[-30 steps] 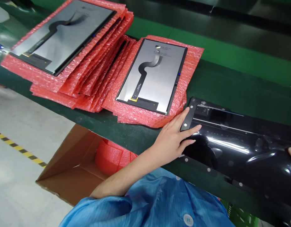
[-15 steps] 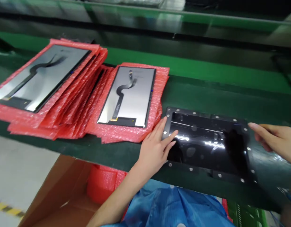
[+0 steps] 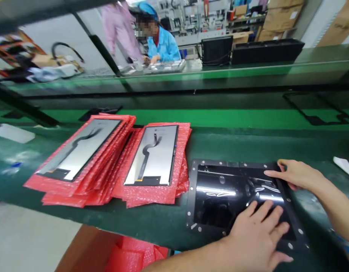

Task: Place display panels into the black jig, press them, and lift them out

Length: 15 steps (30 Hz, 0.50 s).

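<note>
A glossy black panel (image 3: pixel 220 196) with small round studs along its border lies flat on the green bench (image 3: pixel 220 143). My left hand (image 3: pixel 259 234) rests palm down on its near right part, fingers spread and flat. At the panel's far right corner my right hand (image 3: pixel 296 175) holds the edge, thumb behind it and fingers laid on the top. Just left of the panel a grey display module (image 3: pixel 153 156) with a black flex cable lies on red bubble wrap (image 3: pixel 154 194).
A second display module (image 3: pixel 81 149) tops a fanned stack of red bubble-wrap sheets at the left. A cardboard box (image 3: pixel 86 253) with more red wrap sits under the bench edge. Behind a green conveyor, two people work at another bench; a person in blue (image 3: pixel 163 43) faces me.
My view has lifted and swung right. The left hand went from the panel's left corner to its near right part. The right hand came in and now holds the far right corner.
</note>
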Available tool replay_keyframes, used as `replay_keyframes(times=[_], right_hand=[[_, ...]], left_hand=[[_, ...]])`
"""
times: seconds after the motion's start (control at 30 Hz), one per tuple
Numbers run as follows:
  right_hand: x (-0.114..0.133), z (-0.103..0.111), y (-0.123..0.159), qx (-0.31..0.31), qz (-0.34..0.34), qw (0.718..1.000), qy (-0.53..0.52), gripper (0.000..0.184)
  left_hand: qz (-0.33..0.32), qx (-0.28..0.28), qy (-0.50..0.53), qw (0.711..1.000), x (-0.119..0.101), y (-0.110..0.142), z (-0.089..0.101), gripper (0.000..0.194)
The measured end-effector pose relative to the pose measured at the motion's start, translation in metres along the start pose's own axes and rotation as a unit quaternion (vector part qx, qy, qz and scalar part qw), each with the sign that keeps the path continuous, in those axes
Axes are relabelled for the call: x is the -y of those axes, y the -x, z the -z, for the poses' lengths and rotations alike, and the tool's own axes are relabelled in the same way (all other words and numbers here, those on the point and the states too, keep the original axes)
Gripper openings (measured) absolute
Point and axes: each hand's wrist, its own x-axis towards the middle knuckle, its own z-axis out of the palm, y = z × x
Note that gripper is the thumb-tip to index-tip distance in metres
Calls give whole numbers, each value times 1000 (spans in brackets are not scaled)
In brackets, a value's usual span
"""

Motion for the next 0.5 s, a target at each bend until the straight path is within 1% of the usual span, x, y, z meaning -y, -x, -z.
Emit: replay_keyframes(times=[0.07,0.1,0.13,0.23,0.3,0.33,0.37,0.4,0.47,0.5], right_hand=[[3,5,-5,87,-4,996,23,54],[3,7,-7,118,-5,993,30,56],[4,8,-7,133,-3,991,30,58],[3,3,-5,111,7,994,3,57],[2,-3,-1,75,9,997,-12,54],[3,-7,1,55,11,998,-16,53],[3,-10,4,36,9,999,-18,52],[5,-12,7,19,5,1000,-22,52],[8,-15,12,-18,-5,998,-52,51],[10,-16,14,-41,-8,996,-77,50]], left_hand=[[-3,-9,-41,999,-3,1,-7,62],[-3,-10,-55,998,-4,1,-10,62],[-1,-11,-64,998,-5,0,-12,62],[-16,-17,-47,999,0,-4,-11,58],[-34,-11,0,999,12,-6,-3,51],[-25,-8,23,999,20,-7,3,48],[7,-10,39,999,28,-8,8,47],[63,-17,45,997,37,-8,14,47],[195,-40,32,979,52,-9,22,54],[239,-45,23,970,58,-10,25,57]])
